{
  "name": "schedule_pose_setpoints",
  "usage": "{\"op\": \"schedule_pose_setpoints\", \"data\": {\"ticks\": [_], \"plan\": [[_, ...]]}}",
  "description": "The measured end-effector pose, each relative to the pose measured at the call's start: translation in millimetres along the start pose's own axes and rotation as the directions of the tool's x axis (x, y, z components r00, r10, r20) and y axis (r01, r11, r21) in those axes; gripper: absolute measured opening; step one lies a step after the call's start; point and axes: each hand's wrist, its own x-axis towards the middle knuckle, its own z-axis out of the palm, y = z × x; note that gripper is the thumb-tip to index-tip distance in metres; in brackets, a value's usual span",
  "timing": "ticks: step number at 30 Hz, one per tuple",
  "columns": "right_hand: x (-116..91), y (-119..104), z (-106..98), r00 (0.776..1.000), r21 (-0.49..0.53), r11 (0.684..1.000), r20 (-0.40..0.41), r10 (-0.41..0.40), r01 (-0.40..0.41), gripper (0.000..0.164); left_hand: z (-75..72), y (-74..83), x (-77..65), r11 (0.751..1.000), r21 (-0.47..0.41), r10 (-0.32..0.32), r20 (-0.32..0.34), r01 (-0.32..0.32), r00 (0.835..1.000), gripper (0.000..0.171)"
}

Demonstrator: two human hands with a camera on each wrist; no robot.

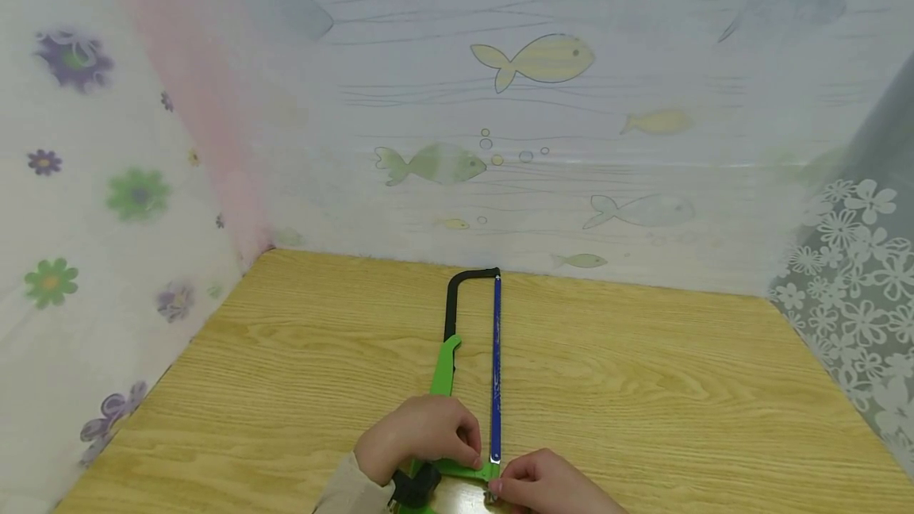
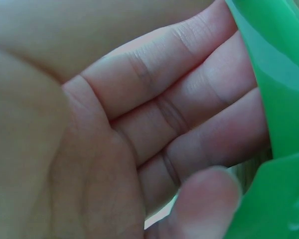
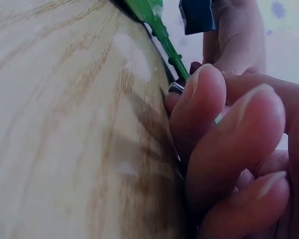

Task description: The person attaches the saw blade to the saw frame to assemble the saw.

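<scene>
A hacksaw [image 1: 443,371] lies flat on the table, its black front bow pointing away from me and its blue blade [image 1: 497,371] running along the right side. My left hand [image 1: 428,431] holds the green frame near the handle end, with the thumb and fingers at the crosspiece. In the left wrist view, those fingers lie against the green plastic [image 2: 281,74]. At the blade's near end, my right hand [image 1: 550,482] pinches the small metal tensioning screw [image 3: 175,88]. Its exact shape is mostly hidden by the fingertips. The handle is largely covered by the left wrist.
The wood-grain table [image 1: 643,379] extends to both sides of the saw. A fish-patterned curtain [image 1: 543,117] hangs along its back edge. Flowered sheets stand at the left [image 1: 86,260] and right [image 1: 857,276]. A black strap device [image 1: 417,484] sits on the left wrist.
</scene>
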Motion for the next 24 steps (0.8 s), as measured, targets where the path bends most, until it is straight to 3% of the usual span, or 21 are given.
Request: {"op": "schedule_pose_setpoints", "data": {"ticks": [15, 24], "plan": [[2.0, 4.2, -2.0, 0.999, 0.020, 0.999, 0.021, -0.040, 0.039, 0.026, 1.6, -2.2, 2.0, 1.000, 0.004, -0.008, 0.000, 0.008, 1.000, 0.012], [2.6, 5.5, -1.4, 1.000, 0.020, 1.000, 0.004, -0.023, 0.023, 0.025, 1.4, -2.1, 2.1, 1.000, 0.012, -0.006, -0.001, 0.006, 1.000, 0.012]]}}
